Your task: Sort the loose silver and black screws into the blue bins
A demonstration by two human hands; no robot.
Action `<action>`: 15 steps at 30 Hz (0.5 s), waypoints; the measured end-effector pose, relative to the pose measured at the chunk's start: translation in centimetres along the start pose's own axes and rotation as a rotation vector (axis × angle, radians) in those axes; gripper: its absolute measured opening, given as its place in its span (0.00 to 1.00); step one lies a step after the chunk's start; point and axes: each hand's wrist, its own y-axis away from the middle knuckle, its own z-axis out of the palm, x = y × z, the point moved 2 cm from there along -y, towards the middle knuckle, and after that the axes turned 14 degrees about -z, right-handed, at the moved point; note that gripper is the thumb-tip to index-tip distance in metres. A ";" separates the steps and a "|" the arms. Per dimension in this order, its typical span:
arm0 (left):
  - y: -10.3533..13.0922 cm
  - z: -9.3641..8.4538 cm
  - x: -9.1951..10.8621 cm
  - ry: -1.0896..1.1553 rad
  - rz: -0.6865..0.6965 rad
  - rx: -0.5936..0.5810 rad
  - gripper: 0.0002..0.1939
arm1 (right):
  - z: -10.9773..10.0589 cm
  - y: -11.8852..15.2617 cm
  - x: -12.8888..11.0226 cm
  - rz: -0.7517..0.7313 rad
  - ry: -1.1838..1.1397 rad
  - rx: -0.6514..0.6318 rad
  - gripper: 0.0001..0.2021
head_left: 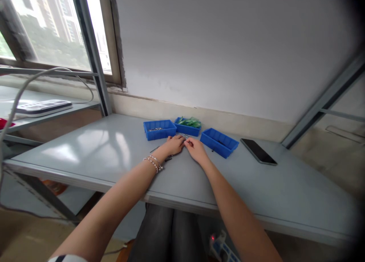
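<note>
My left hand [175, 144], with bracelets at its wrist, rests low over the table with its fingers bent and pressed together. My right hand [195, 148] is close beside it, thumb and fingers closed in a pinch. Whatever the fingers hold is too small or hidden to make out. Just beyond the fingertips lie thin metal rods [186, 135]. Small dark pieces [169, 158] lie by my left wrist, partly covered by it. Ahead stand a blue bin [160, 134] with slim metal parts, a blue bin [188, 130] with green packets, and a blue bin [219, 148] with small dark parts.
A black-screened phone [258, 152] lies right of the bins on the grey table [119, 148]. A small black piece [212, 151] is near the right bin. Metal posts [95, 51] rise at the table's ends. A white device [44, 108] and cable are on the left shelf.
</note>
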 end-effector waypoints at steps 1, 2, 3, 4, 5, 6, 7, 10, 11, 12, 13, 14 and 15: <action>0.0 -0.1 0.0 -0.002 -0.002 0.000 0.17 | 0.0 0.0 0.1 0.000 0.002 -0.002 0.08; 0.1 -0.2 0.1 -0.007 -0.006 0.006 0.17 | 0.1 0.0 0.2 0.000 0.005 -0.005 0.08; 0.1 -0.3 0.1 -0.013 -0.012 0.019 0.16 | 0.1 0.0 0.2 0.000 0.009 -0.007 0.08; 0.1 -0.4 0.1 -0.017 -0.016 0.038 0.15 | 0.1 0.0 0.3 -0.001 0.013 -0.007 0.08; 0.2 -0.4 0.1 -0.019 -0.017 0.059 0.14 | 0.1 0.0 0.3 -0.004 0.016 -0.005 0.08; 0.2 -0.5 0.0 -0.019 -0.018 0.076 0.14 | 0.1 0.0 0.3 -0.007 0.015 -0.005 0.08; 0.2 -0.6 0.0 -0.016 -0.018 0.090 0.13 | 0.1 0.0 0.2 -0.012 0.012 -0.004 0.08; 0.1 -0.8 -0.1 0.002 -0.021 0.110 0.13 | 0.1 0.0 0.1 -0.016 0.006 -0.006 0.08; 0.2 -0.9 -0.1 0.003 -0.023 0.118 0.13 | 0.1 0.0 0.1 -0.014 0.008 -0.010 0.08; 0.2 -0.9 -0.1 0.004 -0.022 0.128 0.14 | 0.1 0.0 0.1 -0.011 0.012 -0.013 0.08; 0.2 -0.9 0.0 0.006 -0.017 0.134 0.15 | 0.1 0.0 0.1 -0.010 0.017 -0.015 0.07; 0.2 -0.8 0.0 0.008 -0.006 0.130 0.16 | 0.1 0.0 0.0 -0.011 0.020 -0.018 0.08; 0.2 -0.7 0.1 0.013 0.009 0.116 0.17 | 0.1 0.0 0.0 -0.013 0.022 -0.020 0.08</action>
